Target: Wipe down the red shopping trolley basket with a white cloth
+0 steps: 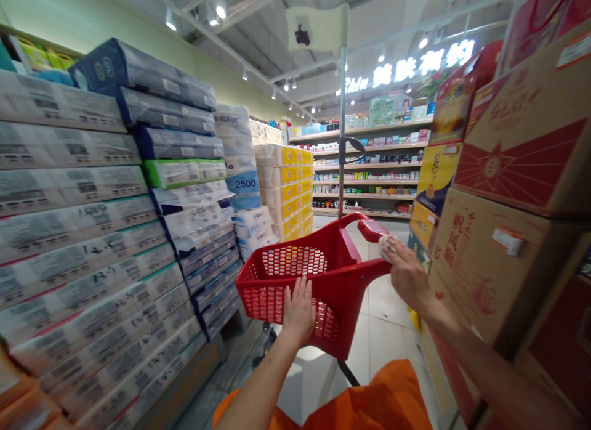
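Observation:
A red plastic shopping cart [344, 313] with perforated sides stands in front of me, turned sideways, and its basket looks bare inside where I can see. My left hand [299, 313] lies on the near side of the basket, fingers stretched up to the rim. At the handle end, on the right, my right hand [409, 270] presses a crumpled whitish cloth [388, 246] against the red handle [373, 230]. The fingers are closed over the cloth and partly cover it. A grey pole [343, 109] carrying a pale flag [317, 28] rises behind the cart.
Tall stacks of wrapped packs [83, 233] line the left side, with yellow-and-white packs [286, 190] farther back. Cardboard boxes [498, 251] are piled close on the right. Shelves of small goods [369, 165] stand at the back, beyond the tiled floor [388, 319].

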The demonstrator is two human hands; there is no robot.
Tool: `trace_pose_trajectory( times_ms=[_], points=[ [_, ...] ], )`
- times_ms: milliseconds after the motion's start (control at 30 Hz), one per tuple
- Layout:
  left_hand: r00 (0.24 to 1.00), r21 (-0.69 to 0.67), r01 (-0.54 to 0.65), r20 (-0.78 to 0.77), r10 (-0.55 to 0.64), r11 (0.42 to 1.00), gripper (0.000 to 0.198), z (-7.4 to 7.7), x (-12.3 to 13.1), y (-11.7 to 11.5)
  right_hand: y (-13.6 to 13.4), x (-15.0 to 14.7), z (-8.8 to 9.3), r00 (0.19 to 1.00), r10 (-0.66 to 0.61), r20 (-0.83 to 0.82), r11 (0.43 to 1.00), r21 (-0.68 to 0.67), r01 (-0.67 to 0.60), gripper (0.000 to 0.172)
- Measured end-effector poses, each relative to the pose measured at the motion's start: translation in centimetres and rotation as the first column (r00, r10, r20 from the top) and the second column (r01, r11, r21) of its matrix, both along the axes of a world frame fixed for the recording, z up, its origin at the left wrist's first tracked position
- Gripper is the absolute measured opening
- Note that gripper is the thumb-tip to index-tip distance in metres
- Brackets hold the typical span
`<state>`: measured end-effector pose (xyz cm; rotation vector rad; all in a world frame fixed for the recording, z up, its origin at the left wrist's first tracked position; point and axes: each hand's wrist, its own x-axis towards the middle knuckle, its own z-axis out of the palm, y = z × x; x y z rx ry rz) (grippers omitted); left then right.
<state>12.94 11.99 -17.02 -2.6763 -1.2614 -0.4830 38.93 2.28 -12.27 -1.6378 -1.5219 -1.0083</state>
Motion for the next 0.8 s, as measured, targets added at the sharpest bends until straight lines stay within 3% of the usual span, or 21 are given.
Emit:
trace_pose_trajectory(
  times_ms=[100, 267, 500, 600, 700, 800],
  points=[
    [0.996, -0.071, -0.089, -0.02, 0.087, 0.994, 0.061, 0.4, 0.2, 1.9, 1.3, 0.2, 1.5, 0.997, -0.061, -0.045, 0.997, -0.049, 0.059, 0.046],
    [0.989, -0.204, -0.112, -0.118, 0.09, 0.973, 0.07, 0.5, 0.6, 3.5, 3.3, -4.3, -0.8, 0.987, 0.118, 0.113, 0.97, -0.226, -0.09, 0.051],
    [0.994, -0.23, -0.074, -0.094, 0.054, 0.97, 0.073, 0.6, 1.8, 1.1, 1.0, 2.0, -0.7, 0.998, -0.056, -0.003, 0.998, -0.03, 0.056, 0.046],
    [0.996, -0.212, -0.044, -0.09, 0.026, 0.976, 0.073, 0.4, 2.4, -0.1, 1.7, -0.7, -1.7, 0.998, -0.061, 0.022, 0.997, -0.051, 0.062, 0.045],
    [0.996, -0.175, -0.027, -0.092, 0.011, 0.984, 0.071, -0.2, 1.7, -0.4, 3.0, -4.8, -2.8, 0.988, 0.099, 0.121, 0.978, -0.195, -0.074, 0.046],
    [0.984, -0.148, -0.156, -0.106, 0.141, 0.977, 0.07, -1.1, -0.6, 0.1, 3.0, -4.4, -2.6, 0.986, 0.11, 0.127, 0.972, -0.223, -0.08, 0.046]
  ],
)
